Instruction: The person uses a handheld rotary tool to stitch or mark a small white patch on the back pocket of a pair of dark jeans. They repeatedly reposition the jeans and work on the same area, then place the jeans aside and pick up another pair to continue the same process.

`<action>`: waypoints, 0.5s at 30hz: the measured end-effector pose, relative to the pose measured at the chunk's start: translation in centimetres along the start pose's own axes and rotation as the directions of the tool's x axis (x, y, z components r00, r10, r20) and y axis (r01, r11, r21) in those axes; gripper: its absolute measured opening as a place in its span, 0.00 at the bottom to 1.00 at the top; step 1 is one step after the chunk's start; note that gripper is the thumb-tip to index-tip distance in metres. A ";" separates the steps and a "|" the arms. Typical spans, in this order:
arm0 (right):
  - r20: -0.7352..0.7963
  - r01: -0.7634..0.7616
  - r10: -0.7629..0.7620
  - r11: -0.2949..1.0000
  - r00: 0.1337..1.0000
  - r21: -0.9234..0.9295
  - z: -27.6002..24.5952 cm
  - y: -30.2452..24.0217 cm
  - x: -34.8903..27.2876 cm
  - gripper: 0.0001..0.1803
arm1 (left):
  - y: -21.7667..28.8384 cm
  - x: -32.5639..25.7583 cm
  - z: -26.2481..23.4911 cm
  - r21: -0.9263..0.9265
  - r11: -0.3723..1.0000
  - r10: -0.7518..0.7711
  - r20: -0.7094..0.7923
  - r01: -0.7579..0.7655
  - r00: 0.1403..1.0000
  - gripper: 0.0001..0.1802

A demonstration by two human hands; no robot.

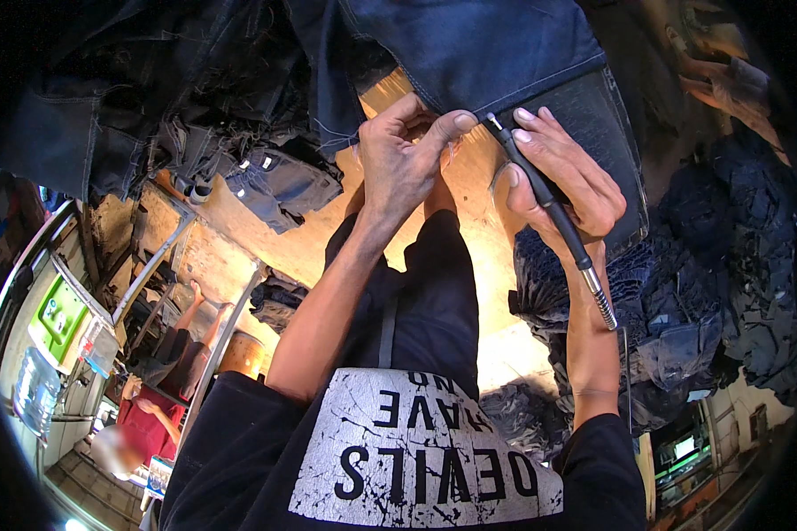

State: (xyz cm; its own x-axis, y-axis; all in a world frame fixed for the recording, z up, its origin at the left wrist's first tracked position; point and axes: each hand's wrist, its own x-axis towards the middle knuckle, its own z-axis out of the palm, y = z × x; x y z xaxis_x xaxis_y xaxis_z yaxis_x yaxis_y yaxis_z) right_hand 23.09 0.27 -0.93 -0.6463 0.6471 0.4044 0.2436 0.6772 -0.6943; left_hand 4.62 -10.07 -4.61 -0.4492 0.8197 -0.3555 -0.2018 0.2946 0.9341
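Near the top centre, my left hand [397, 159] pinches the lower edge of a dark blue denim garment [487, 53] between thumb and fingers. A slim black rotary handpiece [540, 184] with a metal spring at its lower end rests in my right hand [586, 181], steadied by the thumb and fingers. Its small pale tip points up and left, close to the stitched hem beside my left thumb. Whether the tip touches the cloth, I cannot tell. Behind my right hand lies a dark flat panel [620, 115]. Loose threads hang from the cloth.
Heaps of dark garments lie on the right [682, 292] and hang at the upper left [195, 80]. A folded grey garment [279, 181] is on the tan floor [310, 248]. Another person [150, 411] sits at the lower left, near a green tray [59, 320] and a water jug [35, 389].
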 end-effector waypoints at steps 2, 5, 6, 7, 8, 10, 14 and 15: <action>-0.007 -0.004 0.004 1.000 1.000 -0.001 0.0 0.0 0.1 0.16 | -0.1 0.0 0.1 -0.005 1.000 -0.014 -0.006 0.014 1.000 0.12; -0.017 -0.015 0.015 1.000 1.000 0.006 -0.1 0.0 0.1 0.16 | -0.5 0.0 0.5 -0.059 0.998 0.007 -0.036 -0.010 0.999 0.12; -0.025 -0.017 0.017 1.000 1.000 0.009 -0.1 0.0 0.0 0.16 | -0.7 0.1 0.6 -0.055 0.997 0.045 -0.055 -0.048 0.997 0.12; -0.029 -0.023 0.024 1.000 0.999 0.013 -0.1 0.1 0.0 0.16 | -0.9 0.2 0.7 -0.050 0.995 0.083 -0.074 -0.087 0.994 0.13; -0.043 -0.020 0.021 1.000 0.999 0.012 0.0 0.1 -0.1 0.16 | -1.0 0.3 0.8 -0.044 0.991 0.121 -0.093 -0.125 0.988 0.14; -0.062 -0.026 0.027 1.000 0.998 0.012 0.0 0.1 -0.1 0.16 | -1.2 0.4 0.8 -0.030 0.990 0.136 -0.079 -0.138 0.988 0.14; -0.061 -0.039 0.039 0.999 0.997 0.006 0.0 0.1 -0.1 0.16 | -1.5 0.4 0.7 -0.030 0.991 0.131 -0.070 -0.134 0.989 0.14; -0.058 -0.043 0.044 0.999 0.997 0.005 0.0 0.1 -0.1 0.16 | -1.5 0.4 0.7 -0.032 0.990 0.133 -0.076 -0.136 0.988 0.14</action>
State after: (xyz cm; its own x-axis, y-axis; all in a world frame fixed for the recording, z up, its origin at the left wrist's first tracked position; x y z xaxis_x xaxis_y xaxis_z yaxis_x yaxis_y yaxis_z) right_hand 23.19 0.28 -1.04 -0.5921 0.6952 0.4075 0.2680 0.6468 -0.7140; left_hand 5.34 -9.83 -6.13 -0.5366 0.8120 -0.2296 -0.1668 0.1646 0.9722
